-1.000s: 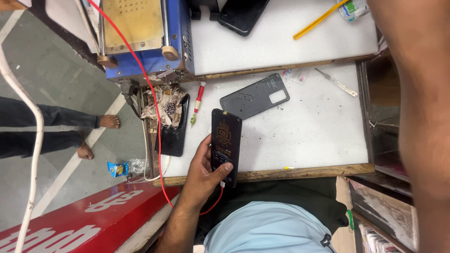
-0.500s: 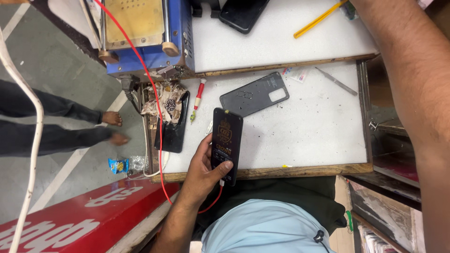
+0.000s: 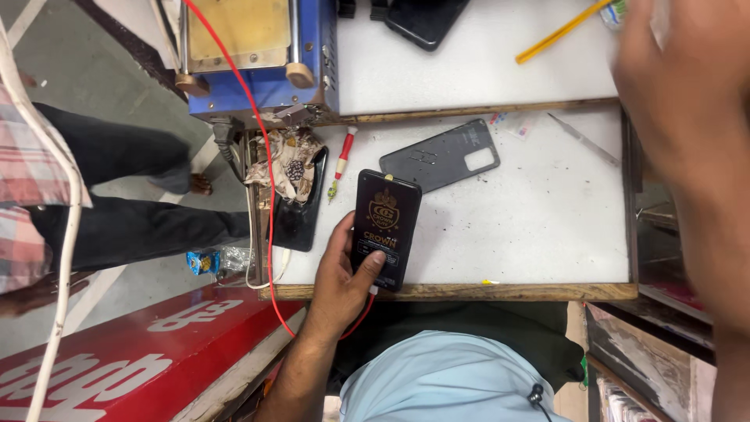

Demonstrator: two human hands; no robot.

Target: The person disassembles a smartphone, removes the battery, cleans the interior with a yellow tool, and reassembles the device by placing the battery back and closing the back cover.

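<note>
Head view: left hand [image 3: 344,277] grips the black smartphone [image 3: 384,229] at the white workbench's [image 3: 539,227] front edge, thumb on its lit screen. Detached grey back cover [image 3: 441,155] lies just beyond, unfitted. Right hand [image 3: 687,70] raised, blurred; its grasp cannot be told.

The smartphone [image 3: 384,228] at the centre of the frame has a glossy black glass face. Above it to the right, the grey back cover [image 3: 440,155] looks like matt plastic. The white worktop [image 3: 539,219] is smooth but scuffed and speckled, edged along the bottom with a bare, worn wooden strip [image 3: 469,291]. At upper left, the blue machine [image 3: 258,55] shows painted metal with a dull brass-coloured plate. Below it lies a crumpled printed cloth [image 3: 287,162]. The red cable [image 3: 262,156] is shiny plastic.
</note>
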